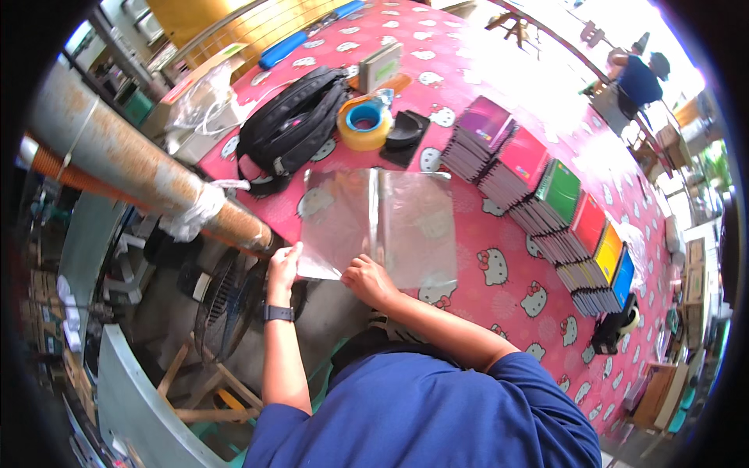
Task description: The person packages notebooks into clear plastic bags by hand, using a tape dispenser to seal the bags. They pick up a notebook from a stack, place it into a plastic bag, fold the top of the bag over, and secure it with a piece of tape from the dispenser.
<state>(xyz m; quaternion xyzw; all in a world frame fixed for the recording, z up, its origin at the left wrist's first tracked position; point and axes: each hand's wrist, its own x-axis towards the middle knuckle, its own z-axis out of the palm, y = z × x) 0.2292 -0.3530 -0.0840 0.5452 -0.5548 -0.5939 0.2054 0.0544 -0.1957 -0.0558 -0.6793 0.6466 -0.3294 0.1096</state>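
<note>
A clear plastic cover (pixel 417 226) lies spread on the pink patterned table, a shiny fold running down its middle. My left hand (pixel 284 269), with a dark watch on the wrist, pinches the cover's lower left corner at the table edge. Curled fingers of my right hand (pixel 368 279) grip the cover's near edge, just left of the fold. To the right, spiral notebooks (pixel 521 160) stand in several stacks in a slanting row, their top covers purple, pink, green, red, yellow and blue.
Beyond the cover are a black bag (pixel 292 117), a roll of clear tape (pixel 365 125) and a black object (pixel 404 136). A tape dispenser (pixel 616 327) sits past the notebooks. A rusty pole (pixel 148 156) and a fan (pixel 226 304) stand left. Another person (pixel 641 78) is at far right.
</note>
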